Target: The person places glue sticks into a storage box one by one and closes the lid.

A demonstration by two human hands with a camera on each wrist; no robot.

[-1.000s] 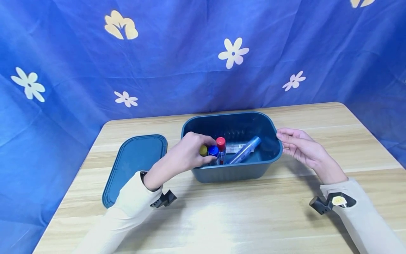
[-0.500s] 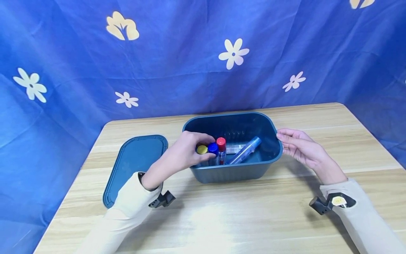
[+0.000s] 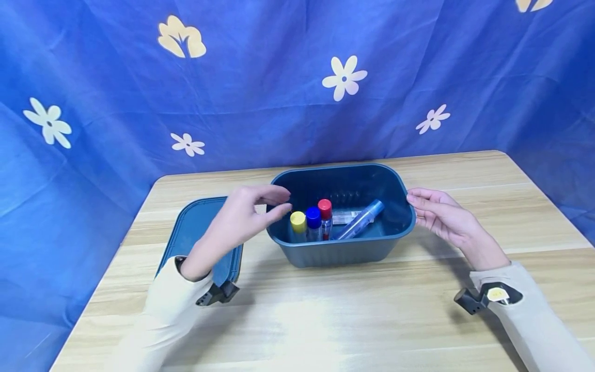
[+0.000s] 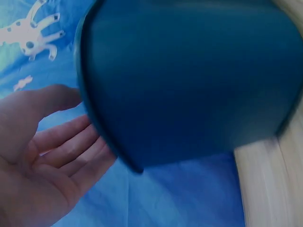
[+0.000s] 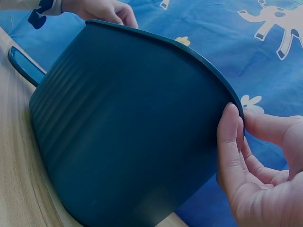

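Observation:
A dark teal plastic bin (image 3: pixel 341 253) stands on the table. Three clear tubes stand upright near its front left corner, capped yellow (image 3: pixel 298 222), blue (image 3: pixel 313 217) and red (image 3: pixel 325 208). A blue-capped clear tube (image 3: pixel 360 221) leans to their right, over another clear tube with a barcode label (image 3: pixel 344 217) on the bin's floor. My left hand (image 3: pixel 251 214) is at the bin's left rim, thumb and fingers spread apart and holding nothing. At the right end, my right hand (image 3: pixel 439 214) pinches the rim between thumb and fingers, as the right wrist view (image 5: pixel 258 161) also has it.
A flat teal lid (image 3: pixel 195 219) lies on the table left of the bin, partly hidden by my left arm. The wooden table (image 3: pixel 372 315) ends at the back against a blue curtain (image 3: pixel 260 103) with pale flowers.
My left hand has let go of the capped tubes and drawn left out of the bin. The yellow and blue caps now show fully. My right hand has stayed on the rim.

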